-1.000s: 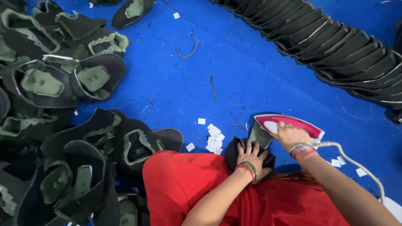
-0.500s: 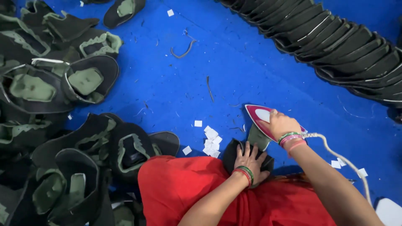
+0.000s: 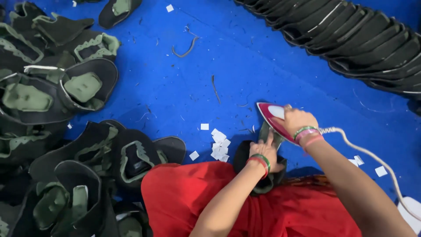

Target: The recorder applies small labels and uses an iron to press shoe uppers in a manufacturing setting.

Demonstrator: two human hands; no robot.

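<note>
Black fabric piece [image 3: 258, 169], lying on the blue floor [image 3: 272, 66] at the edge of a red garment [image 3: 184, 197], is pressed flat under the spread fingers of the left hand [image 3: 263, 151]. Just beside it, a red-and-white iron [image 3: 272, 117] is gripped by the closed right hand [image 3: 298, 120]. White paper scraps [image 3: 219, 144] are scattered near; black-and-green pieces [image 3: 83, 87] are heaped to the left.

A wide patch of blue floor [image 3: 245, 66] is being left open in the middle, and a hand could be passed there. It is being crossed only by thin scraps [image 3: 188, 46] and small white squares [image 3: 219, 142]. The left side is being blocked by a pile of black and green pieces [image 3: 66, 131]. The top right is being shut off by a long black row [image 3: 351, 39]. The lower right is being crossed by a white cord [image 3: 372, 158].
</note>
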